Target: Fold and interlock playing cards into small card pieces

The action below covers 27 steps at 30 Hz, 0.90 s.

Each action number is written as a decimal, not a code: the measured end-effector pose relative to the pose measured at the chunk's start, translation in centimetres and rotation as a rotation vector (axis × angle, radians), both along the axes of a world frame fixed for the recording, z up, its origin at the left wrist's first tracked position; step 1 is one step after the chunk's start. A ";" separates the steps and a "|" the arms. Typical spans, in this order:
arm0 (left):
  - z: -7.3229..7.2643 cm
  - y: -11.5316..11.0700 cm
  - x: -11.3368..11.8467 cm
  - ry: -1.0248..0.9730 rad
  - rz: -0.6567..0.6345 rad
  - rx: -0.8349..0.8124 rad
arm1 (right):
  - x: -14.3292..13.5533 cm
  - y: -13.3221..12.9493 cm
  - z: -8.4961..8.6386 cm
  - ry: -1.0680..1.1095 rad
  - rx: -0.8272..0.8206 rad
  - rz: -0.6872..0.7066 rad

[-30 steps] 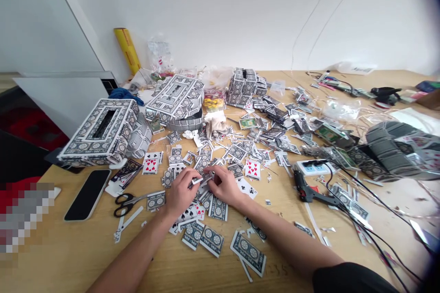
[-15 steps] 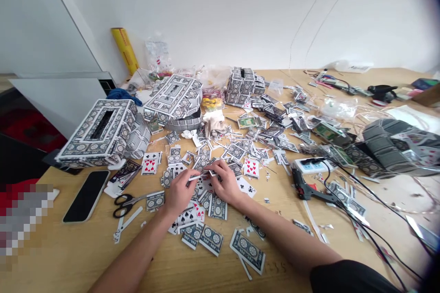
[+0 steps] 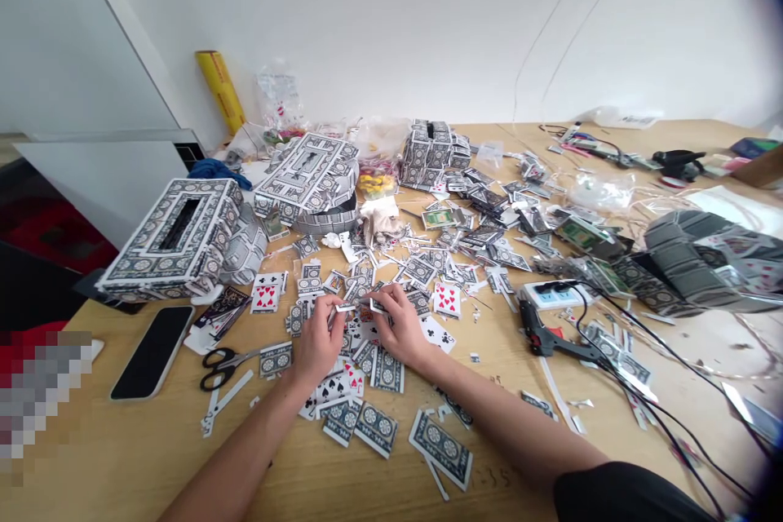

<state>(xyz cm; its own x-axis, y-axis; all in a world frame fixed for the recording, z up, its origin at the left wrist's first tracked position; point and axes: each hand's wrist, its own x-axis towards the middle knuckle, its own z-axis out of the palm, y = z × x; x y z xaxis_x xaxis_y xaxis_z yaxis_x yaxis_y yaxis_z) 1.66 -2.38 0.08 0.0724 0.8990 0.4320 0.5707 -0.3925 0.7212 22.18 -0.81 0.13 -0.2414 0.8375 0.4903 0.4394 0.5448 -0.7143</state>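
Left hand (image 3: 319, 341) and right hand (image 3: 397, 325) pinch; forearms converge.

Playing-card backs (image 3: 440, 450) are displaying dark blue-grey bands, white borders and round white rosettes, while a slotted box (image 3: 177, 228) is repeating the rosette pattern in grey and white. A heart card (image 3: 447, 300) is showing red pips on white; a club card (image 3: 436, 333) is carrying black ones. The surface (image 3: 294, 473) is showing a pale tan wood tone. A roll (image 3: 220, 91) is standing out in bright yellow, a cloth (image 3: 220, 171) is adding deep blue, and a glue gun (image 3: 544, 333) is pairing black with an orange-red trigger. A sleeve (image 3: 624, 497) is appearing solid black.
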 end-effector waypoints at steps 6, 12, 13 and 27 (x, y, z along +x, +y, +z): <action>0.3 0.1 0.0 0.077 -0.005 0.083 | 0.0 -0.1 -0.1 -0.042 -0.010 0.048; 0.5 0.3 0.2 0.112 -0.037 0.198 | 0.1 0.0 -0.2 -0.033 -0.068 0.097; 0.6 0.3 0.2 0.111 -0.044 0.203 | 0.1 0.0 -0.1 -0.035 -0.079 0.103; -0.1 0.1 0.3 -0.028 0.051 0.105 | 0.1 0.2 0.0 -0.015 -0.081 0.089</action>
